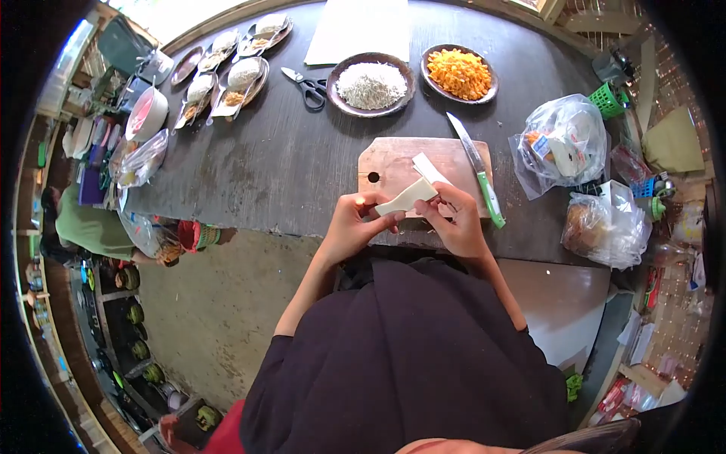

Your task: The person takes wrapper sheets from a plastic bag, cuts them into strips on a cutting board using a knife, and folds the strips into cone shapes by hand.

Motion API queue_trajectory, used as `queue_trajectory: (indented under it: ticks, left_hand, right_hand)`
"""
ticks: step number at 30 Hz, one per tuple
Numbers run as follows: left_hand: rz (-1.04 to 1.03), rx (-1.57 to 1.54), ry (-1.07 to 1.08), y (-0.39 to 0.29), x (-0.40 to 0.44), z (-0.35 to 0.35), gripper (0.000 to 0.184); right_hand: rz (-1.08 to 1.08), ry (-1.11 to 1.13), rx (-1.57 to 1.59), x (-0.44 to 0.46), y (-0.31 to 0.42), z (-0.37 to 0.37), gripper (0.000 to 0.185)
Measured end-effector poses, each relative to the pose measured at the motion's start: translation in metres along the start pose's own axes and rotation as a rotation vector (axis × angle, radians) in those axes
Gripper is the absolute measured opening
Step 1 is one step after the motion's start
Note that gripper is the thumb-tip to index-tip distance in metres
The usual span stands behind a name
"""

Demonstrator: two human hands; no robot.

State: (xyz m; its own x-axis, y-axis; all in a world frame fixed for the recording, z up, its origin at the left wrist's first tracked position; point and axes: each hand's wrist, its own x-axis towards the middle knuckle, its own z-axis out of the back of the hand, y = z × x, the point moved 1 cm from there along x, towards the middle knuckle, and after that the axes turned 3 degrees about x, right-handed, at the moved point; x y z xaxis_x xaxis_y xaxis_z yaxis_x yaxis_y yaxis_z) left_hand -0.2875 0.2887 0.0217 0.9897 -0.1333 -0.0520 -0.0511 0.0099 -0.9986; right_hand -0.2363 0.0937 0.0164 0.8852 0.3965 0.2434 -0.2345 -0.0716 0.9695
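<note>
A flat, pale cream piece (408,197) with one curved edge is held up over the front of the wooden cutting board (393,157). My left hand (357,221) pinches its left end, fingers closed. At its right end, my right hand (458,218) grips it between thumb and fingers. What the piece is made of cannot be made out. Behind it a white strip (431,168) lies on the board, partly hidden. A knife (476,163) with a green handle rests along the board's right side, its handle reaching past the front corner.
Beyond the board stand a plate of whitish shreds (370,85) and a plate of orange pieces (459,74), with scissors (306,88) beside them. Filled plates (243,74) sit far left. Plastic bags (563,144) lie right. A person in green (91,223) is at left.
</note>
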Motion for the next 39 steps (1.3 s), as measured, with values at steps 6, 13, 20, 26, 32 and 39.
queue_trajectory:
  ticks: [6,13,20,26,32,39]
  left_hand:
    - [-0.005,-0.004,-0.071,0.005,-0.008,-0.009,0.015]
    - [-0.049,-0.142,-0.231,0.007,-0.017,-0.012,0.01]
    - [-0.168,-0.162,-0.39,0.01,-0.024,-0.015,0.008]
    - [-0.238,-0.209,-0.388,0.009,-0.031,-0.015,0.009]
    - [-0.203,-0.206,-0.342,0.01,-0.033,-0.014,0.011]
    - [0.026,-0.348,-0.277,0.027,-0.024,-0.012,0.013]
  right_hand:
    - [-0.015,0.04,0.034,0.0,0.015,0.019,0.009]
    - [-0.048,0.037,0.192,-0.003,0.006,0.023,0.007]
    - [0.008,-0.015,0.258,-0.01,0.005,0.025,0.003]
    - [-0.046,-0.036,0.32,-0.014,0.009,0.022,0.002]
    - [-0.141,-0.122,0.415,-0.027,0.001,0.017,0.003]
    - [-0.177,-0.166,0.4,-0.029,0.002,0.012,0.004]
